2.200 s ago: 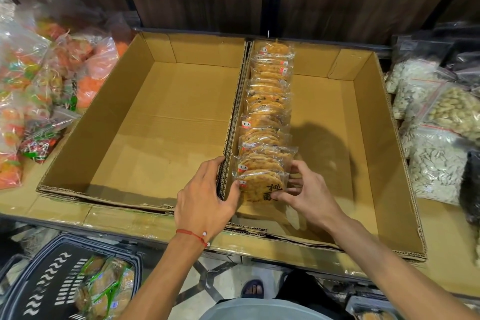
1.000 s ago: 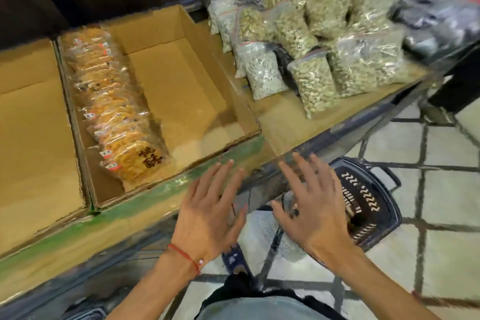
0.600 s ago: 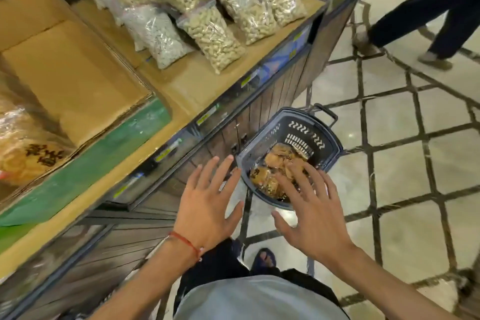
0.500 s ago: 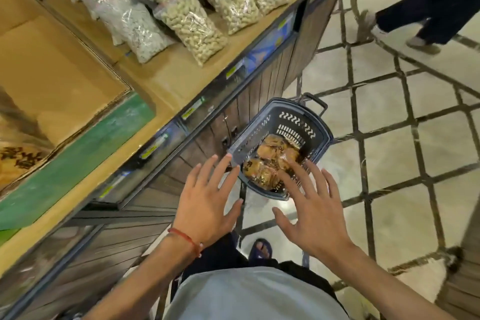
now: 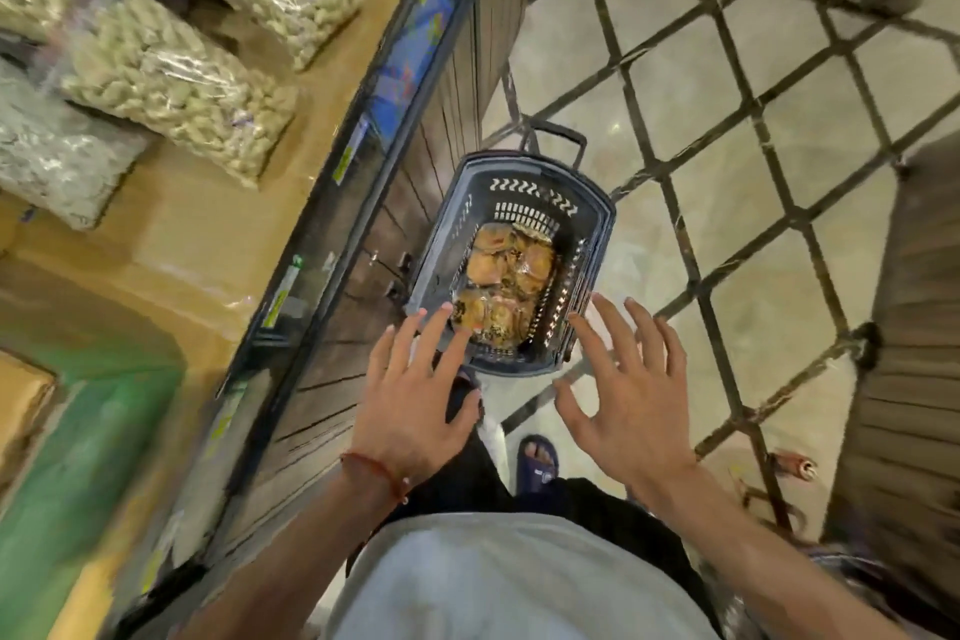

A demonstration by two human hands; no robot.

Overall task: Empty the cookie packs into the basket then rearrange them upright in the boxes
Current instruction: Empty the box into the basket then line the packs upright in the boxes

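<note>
Left hand (image 5: 410, 405) spread flat, holding nothing; right hand (image 5: 631, 398) likewise splayed and empty; both poised above the near end of the dark plastic basket (image 5: 592, 224) on the tiled floor (image 5: 727, 120); wrapped cookie packs (image 5: 504, 276) heaped inside; bagged nuts (image 5: 171, 83) on the bench (image 5: 208, 234) at left.

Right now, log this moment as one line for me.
basket: on floor beside shelf | cookie packs: loose inside it | left hand: open, empty, over near rim | right hand: open, empty, over near rim
</note>
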